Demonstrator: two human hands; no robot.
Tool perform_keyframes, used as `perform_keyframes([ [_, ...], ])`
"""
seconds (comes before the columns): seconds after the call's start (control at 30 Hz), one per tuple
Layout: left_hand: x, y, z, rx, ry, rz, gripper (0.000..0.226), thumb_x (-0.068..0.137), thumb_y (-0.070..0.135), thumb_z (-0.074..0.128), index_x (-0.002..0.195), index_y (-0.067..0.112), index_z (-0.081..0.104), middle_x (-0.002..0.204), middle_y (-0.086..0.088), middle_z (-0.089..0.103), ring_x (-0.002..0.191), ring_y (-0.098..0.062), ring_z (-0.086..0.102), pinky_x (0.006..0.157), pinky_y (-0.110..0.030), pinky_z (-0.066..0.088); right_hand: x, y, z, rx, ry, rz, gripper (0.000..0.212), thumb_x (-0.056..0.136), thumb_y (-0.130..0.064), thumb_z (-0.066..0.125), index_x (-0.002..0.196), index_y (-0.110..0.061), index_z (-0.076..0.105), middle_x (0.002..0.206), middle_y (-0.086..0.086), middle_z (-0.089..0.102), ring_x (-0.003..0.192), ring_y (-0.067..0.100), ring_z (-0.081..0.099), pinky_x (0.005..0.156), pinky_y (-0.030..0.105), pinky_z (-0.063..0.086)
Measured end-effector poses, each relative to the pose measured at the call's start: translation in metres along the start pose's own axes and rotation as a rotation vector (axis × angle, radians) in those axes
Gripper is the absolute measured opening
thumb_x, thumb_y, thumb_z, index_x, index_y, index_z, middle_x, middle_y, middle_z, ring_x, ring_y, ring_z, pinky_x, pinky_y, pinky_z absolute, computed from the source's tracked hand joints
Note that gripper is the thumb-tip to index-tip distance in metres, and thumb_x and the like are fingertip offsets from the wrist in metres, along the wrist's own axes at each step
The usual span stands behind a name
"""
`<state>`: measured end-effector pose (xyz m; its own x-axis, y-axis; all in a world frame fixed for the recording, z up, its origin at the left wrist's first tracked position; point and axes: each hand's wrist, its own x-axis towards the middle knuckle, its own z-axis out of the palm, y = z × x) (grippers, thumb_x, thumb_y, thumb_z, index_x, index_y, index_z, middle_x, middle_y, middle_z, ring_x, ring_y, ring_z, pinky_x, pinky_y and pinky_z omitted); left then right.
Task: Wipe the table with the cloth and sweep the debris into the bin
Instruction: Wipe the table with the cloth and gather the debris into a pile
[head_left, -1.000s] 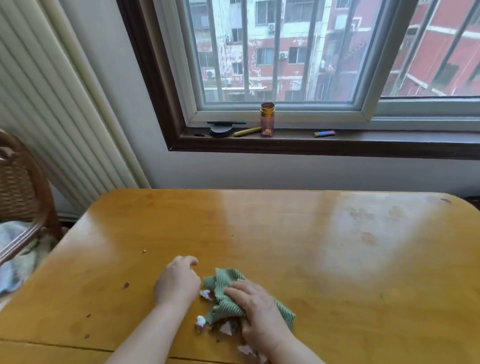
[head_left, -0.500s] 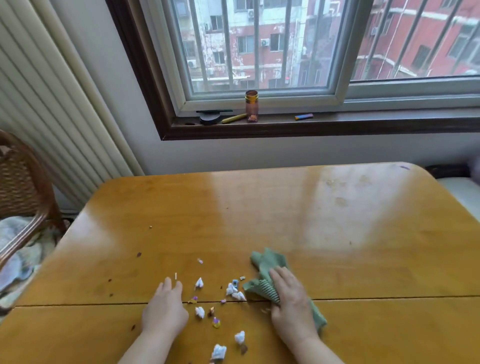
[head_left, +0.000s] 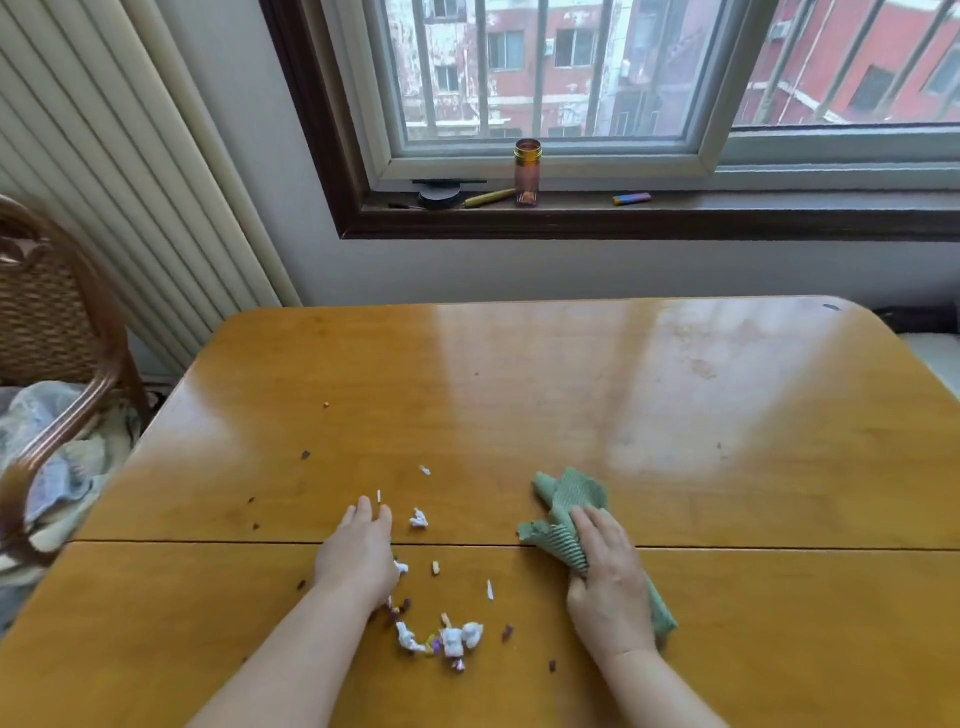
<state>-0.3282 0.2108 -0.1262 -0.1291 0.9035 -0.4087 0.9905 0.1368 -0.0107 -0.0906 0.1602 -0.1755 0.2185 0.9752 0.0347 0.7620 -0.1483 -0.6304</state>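
A green ribbed cloth (head_left: 569, 501) lies bunched on the glossy wooden table (head_left: 519, 389), and my right hand (head_left: 605, 582) presses down on its near half. Small white paper scraps and dark crumbs, the debris (head_left: 452, 636), are scattered between my hands, with a cluster near the front edge. My left hand (head_left: 358, 556) rests flat on the table to the left of the debris, fingers together, holding nothing. No bin is in view.
A wicker chair (head_left: 57, 332) with a bluish cushion stands at the table's left. The windowsill (head_left: 623, 213) behind holds an amber jar (head_left: 528, 171), a black round object, a yellow pen and a small coloured lighter. A seam crosses the tabletop under my hands.
My right hand slid the cloth to the right, away from the left hand, uncovering the scattered scraps. The view tilted down, so more of the near tabletop shows.
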Motion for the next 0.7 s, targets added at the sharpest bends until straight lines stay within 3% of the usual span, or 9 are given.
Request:
perform_keyframes([
  [0.13, 0.001, -0.002, 0.002, 0.037, 0.002, 0.011, 0.07, 0.093, 0.014, 0.052, 0.15, 0.018, 0.011, 0.159, -0.007, 0.002, 0.146, -0.021, 0.009, 0.106, -0.031, 0.039, -0.043, -0.04, 0.036, 0.033, -0.066, -0.132, 0.068, 0.052, 0.001, 0.056, 0.117, -0.018, 0.059, 0.121, 0.003, 0.062, 0.117, 0.017, 0.049, 0.101, 0.035, 0.041],
  [0.23, 0.001, -0.005, 0.004, 0.056, 0.007, 0.045, 0.071, 0.093, 0.016, 0.052, 0.15, 0.017, 0.011, 0.159, -0.008, 0.003, 0.146, -0.022, 0.01, 0.107, -0.033, 0.038, -0.061, -0.062, 0.033, 0.227, -0.126, -0.077, 0.066, 0.064, -0.006, 0.043, 0.126, -0.026, 0.052, 0.127, -0.016, 0.044, 0.121, -0.001, 0.035, 0.105, 0.014, 0.026],
  [0.3, -0.001, -0.009, 0.005, 0.064, 0.012, 0.074, 0.073, 0.092, 0.019, 0.054, 0.15, 0.018, 0.011, 0.159, -0.008, 0.004, 0.146, -0.022, 0.01, 0.107, -0.033, 0.039, -0.058, -0.06, 0.019, 0.273, -0.042, -0.001, 0.066, 0.065, -0.005, 0.04, 0.127, -0.025, 0.051, 0.125, -0.017, 0.042, 0.121, 0.002, 0.037, 0.104, 0.01, 0.02],
  [0.37, -0.002, -0.015, 0.004, 0.073, 0.018, 0.113, 0.072, 0.092, 0.017, 0.053, 0.15, 0.018, 0.01, 0.159, -0.008, 0.003, 0.146, -0.022, 0.01, 0.105, -0.032, 0.04, -0.059, -0.044, 0.007, 0.194, 0.115, 0.099, 0.064, 0.068, 0.001, 0.042, 0.128, -0.019, 0.051, 0.128, -0.01, 0.046, 0.125, 0.011, 0.039, 0.108, 0.018, 0.022],
  [0.43, 0.0, -0.022, 0.002, 0.071, 0.01, 0.162, 0.069, 0.093, 0.012, 0.049, 0.15, 0.018, 0.011, 0.159, -0.008, 0.003, 0.146, -0.022, 0.011, 0.105, -0.032, 0.041, -0.074, -0.033, 0.006, 0.06, 0.125, 0.182, 0.064, 0.069, 0.006, 0.045, 0.13, -0.016, 0.048, 0.136, 0.001, 0.046, 0.131, 0.02, 0.036, 0.11, 0.026, 0.022],
  [0.5, 0.001, -0.033, -0.001, 0.024, -0.005, 0.212, 0.064, 0.093, 0.009, 0.044, 0.15, 0.019, 0.016, 0.159, -0.005, 0.005, 0.146, -0.02, 0.012, 0.107, -0.033, 0.039, -0.102, -0.041, 0.019, -0.014, 0.069, 0.17, 0.068, 0.069, 0.008, 0.046, 0.131, -0.018, 0.046, 0.141, 0.001, 0.042, 0.135, 0.021, 0.031, 0.11, 0.025, 0.018],
  [0.6, -0.002, -0.052, -0.004, -0.11, -0.014, 0.233, 0.055, 0.094, 0.01, 0.037, 0.148, 0.019, 0.025, 0.158, 0.0, 0.015, 0.144, -0.019, 0.02, 0.111, -0.034, 0.031, -0.134, -0.069, 0.039, 0.094, 0.005, 0.134, 0.068, 0.072, 0.007, 0.044, 0.132, -0.024, 0.045, 0.14, -0.008, 0.039, 0.135, 0.012, 0.028, 0.109, 0.017, 0.015],
  [0.7, -0.018, -0.073, 0.005, -0.158, 0.037, 0.242, 0.053, 0.095, 0.008, 0.033, 0.147, 0.019, 0.028, 0.157, 0.0, 0.02, 0.144, -0.018, 0.021, 0.112, -0.034, 0.03, -0.147, -0.095, 0.034, 0.289, 0.104, 0.254, 0.063, 0.072, 0.011, 0.044, 0.125, -0.022, 0.052, 0.127, -0.009, 0.049, 0.124, 0.011, 0.042, 0.101, 0.01, 0.023],
])
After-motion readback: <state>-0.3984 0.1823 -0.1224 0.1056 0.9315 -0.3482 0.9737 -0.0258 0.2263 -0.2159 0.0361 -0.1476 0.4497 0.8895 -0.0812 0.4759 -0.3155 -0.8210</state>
